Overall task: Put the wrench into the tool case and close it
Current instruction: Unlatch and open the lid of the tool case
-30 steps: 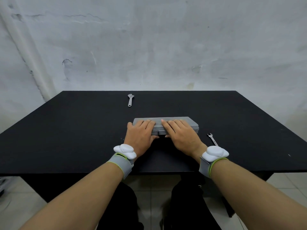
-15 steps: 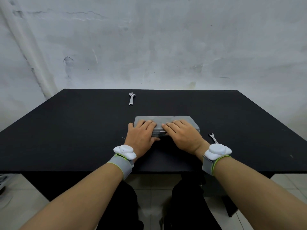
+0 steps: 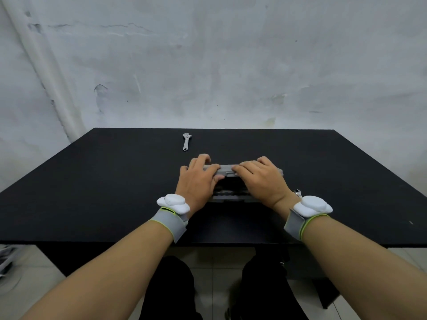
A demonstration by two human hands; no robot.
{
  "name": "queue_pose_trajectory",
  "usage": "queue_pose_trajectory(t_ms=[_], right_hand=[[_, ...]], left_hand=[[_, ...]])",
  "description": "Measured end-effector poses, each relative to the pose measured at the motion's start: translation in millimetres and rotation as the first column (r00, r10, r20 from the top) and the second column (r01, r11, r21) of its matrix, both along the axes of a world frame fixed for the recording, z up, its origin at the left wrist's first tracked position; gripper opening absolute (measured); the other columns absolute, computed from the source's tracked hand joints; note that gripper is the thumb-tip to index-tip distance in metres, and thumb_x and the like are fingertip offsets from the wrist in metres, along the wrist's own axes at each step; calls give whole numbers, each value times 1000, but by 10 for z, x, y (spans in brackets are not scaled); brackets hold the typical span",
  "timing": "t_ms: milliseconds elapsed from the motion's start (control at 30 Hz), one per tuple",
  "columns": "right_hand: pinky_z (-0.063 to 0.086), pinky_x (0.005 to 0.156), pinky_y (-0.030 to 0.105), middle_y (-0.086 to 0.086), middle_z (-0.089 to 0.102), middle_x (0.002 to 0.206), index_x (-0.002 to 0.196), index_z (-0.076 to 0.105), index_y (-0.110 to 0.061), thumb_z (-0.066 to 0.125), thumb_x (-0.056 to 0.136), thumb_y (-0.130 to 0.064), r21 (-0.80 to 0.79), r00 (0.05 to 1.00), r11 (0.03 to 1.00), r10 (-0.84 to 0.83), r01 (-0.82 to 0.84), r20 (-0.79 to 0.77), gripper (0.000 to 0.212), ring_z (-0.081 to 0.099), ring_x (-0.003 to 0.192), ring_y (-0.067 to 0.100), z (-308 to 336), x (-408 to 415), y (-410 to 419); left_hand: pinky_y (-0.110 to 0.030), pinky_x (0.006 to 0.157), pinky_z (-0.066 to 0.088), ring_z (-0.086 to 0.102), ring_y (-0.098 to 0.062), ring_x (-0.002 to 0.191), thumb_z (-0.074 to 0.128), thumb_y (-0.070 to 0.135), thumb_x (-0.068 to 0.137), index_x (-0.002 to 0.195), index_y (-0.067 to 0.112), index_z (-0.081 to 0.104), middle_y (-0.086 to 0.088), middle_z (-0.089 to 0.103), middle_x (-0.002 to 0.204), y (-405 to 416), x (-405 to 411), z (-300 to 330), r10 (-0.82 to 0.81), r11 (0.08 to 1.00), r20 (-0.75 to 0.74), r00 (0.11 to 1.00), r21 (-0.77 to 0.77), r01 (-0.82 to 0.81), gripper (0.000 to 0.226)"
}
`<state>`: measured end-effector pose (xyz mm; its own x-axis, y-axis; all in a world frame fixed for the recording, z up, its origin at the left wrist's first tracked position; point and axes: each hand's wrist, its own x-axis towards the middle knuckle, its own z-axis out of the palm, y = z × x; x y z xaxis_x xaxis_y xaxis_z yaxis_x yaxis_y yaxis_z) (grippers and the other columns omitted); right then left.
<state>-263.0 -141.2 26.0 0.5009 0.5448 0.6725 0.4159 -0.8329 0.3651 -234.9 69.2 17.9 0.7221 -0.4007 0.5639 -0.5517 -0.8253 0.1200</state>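
Observation:
The grey tool case (image 3: 227, 170) lies at the middle of the black table (image 3: 92, 181), its lid raised a little at the front so a dark gap shows inside. My left hand (image 3: 196, 181) grips the lid's left part, and my right hand (image 3: 262, 181) grips its right part. An adjustable wrench (image 3: 186, 141) lies far back on the table, left of centre. A small open-end wrench (image 3: 297, 192) peeks out just behind my right wrist, mostly hidden.
A bare grey wall stands right behind the table's far edge. Tiled floor and my dark-trousered legs show below the near edge. Both wrists carry grey bands with white pods.
The case was shut with both hands flat on it. Now my fingers curl over the lid's front edge and the lid has lifted, opening a gap.

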Motion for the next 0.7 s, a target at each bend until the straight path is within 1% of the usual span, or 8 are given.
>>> queue_pose_trajectory(t_ms=[67,167,267,333,433,533,600,700], right_hand=[[44,66,38,4,70,89,99,69,-13,49,100,-24,59,997,996,-70,69,26,23,63,70,25,98,47,-17],[43,70,40,4,68,89,100,69,-14,47,100,-34,138,981,972,-194,193,-4,29,62,73,26,190,79,-124],[40,75,43,5,67,97,106,68,-14,46,98,-43,246,942,909,-315,335,-118,37,61,83,27,240,90,-247],[40,75,44,6,64,100,104,68,-15,46,97,-46,320,918,862,-346,392,-193,39,59,87,28,254,123,-289],[43,71,46,9,61,98,100,66,-11,44,99,-42,392,910,827,-317,403,-267,39,57,84,30,254,173,-296],[45,71,47,12,58,93,96,63,-4,44,100,-33,473,930,815,-202,333,-307,35,53,83,31,246,222,-296],[44,72,44,13,56,92,93,62,-2,46,100,-28,530,941,796,-138,292,-310,32,52,83,31,252,266,-313],[43,73,42,14,56,91,91,61,-2,46,100,-26,544,945,793,-117,274,-305,30,51,83,30,275,307,-335]], left_hand=[[-47,76,47,50,-29,104,48,46,96,115,20,66,-10,49,123,-21,55,120,3,998,-16,1000,-58,-4,37],[-48,75,51,48,-30,103,48,45,97,112,15,67,-13,46,120,-38,142,258,-6,993,-39,999,-118,1,39],[-48,75,52,48,-29,101,49,44,97,111,13,67,-13,44,118,-33,222,329,-10,985,-56,998,-173,0,39],[-48,75,52,47,-29,99,51,43,96,110,13,68,-12,43,114,-52,288,357,-7,978,-58,998,-209,-5,38],[-48,80,50,46,-29,97,56,41,94,107,11,70,-12,40,109,-84,354,366,-34,952,-95,995,-306,3,35],[-45,87,49,46,-28,100,64,39,90,101,10,69,-10,37,109,-89,413,347,-53,894,-135,989,-447,-13,32],[-39,94,48,47,-25,105,68,39,87,108,10,64,-9,37,115,-78,455,336,-39,848,-170,985,-527,-58,37],[-28,96,40,48,-22,113,69,41,85,131,10,46,-11,41,128,-71,462,333,-41,764,-238,970,-633,-123,60]])
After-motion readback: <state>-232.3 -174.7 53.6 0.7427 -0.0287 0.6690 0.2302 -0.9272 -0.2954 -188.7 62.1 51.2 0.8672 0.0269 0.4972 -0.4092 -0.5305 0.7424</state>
